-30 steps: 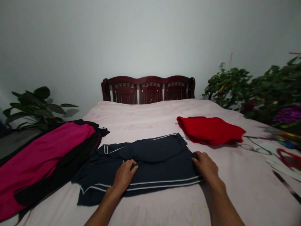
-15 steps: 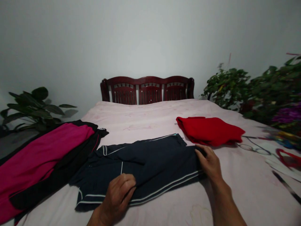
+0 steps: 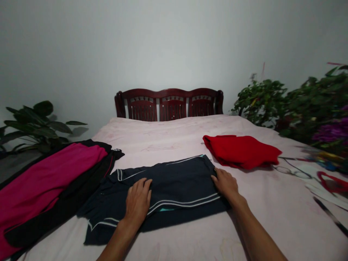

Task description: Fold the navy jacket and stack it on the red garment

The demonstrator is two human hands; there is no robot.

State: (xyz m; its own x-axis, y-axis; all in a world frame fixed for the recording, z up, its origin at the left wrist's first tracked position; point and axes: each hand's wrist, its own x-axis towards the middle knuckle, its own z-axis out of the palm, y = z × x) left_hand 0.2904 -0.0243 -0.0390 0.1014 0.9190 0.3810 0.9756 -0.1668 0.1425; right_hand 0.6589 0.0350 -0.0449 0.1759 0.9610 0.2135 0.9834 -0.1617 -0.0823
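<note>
Dark navy shorts with white piping lie spread on the bed, the gathered waist at the left and the leg ends at the right. The near leg is partly folded over, and a strip of turquoise shows under its piped edge. My left hand rests on the middle of the shorts, fingers stretched out over the cloth. At the right leg end, my right hand has thumb and fingers closed on the hem. Part of the hem is hidden behind that hand.
Pink and black clothing lies at the left. A folded red garment sits beyond my right hand. Glasses and red-handled scissors are at the right on the pink bedsheet. Behind stands a wooden headboard, with plants on both sides.
My right hand has moved left, carrying the leg's hem with it, and the near piped edge has shifted away from me. My left hand has gone from pinching to lying flat.
</note>
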